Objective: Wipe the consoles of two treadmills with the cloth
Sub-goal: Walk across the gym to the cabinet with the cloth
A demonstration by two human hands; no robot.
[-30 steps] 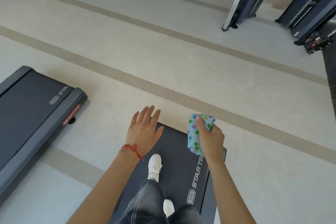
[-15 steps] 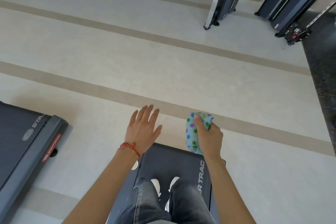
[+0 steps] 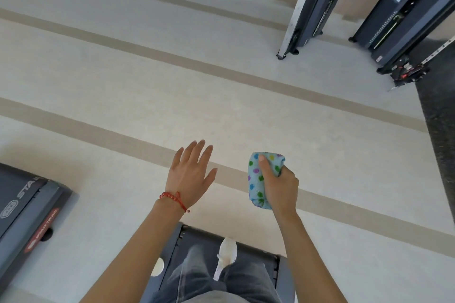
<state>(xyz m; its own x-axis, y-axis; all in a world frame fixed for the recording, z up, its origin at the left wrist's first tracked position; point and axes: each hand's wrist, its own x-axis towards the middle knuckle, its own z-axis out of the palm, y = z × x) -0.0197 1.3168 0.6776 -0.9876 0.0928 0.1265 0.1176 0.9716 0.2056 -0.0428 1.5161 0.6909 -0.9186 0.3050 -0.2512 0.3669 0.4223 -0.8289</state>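
Note:
My right hand (image 3: 280, 187) grips a folded light-blue cloth (image 3: 256, 179) with coloured dots, held upright in the air over the floor. My left hand (image 3: 190, 174), a red bracelet at its wrist, hovers beside it with straight, spread fingers and holds nothing. I stand on the rear end of a dark treadmill deck (image 3: 275, 268), where my legs and white shoes show. The rear end of a second treadmill (image 3: 27, 214) lies at the lower left. No treadmill console is in view.
Pale floor (image 3: 172, 81) with tan stripes stretches ahead. Two dark upright gym machines (image 3: 317, 5) (image 3: 398, 19) stand at the top right by a beige wall. A dark speckled mat (image 3: 438, 110) runs along the right edge.
The view has moved forward along the deck: the treadmill end under me and the left treadmill slid down and back in the frame. Both hands kept their pose, the cloth still gripped.

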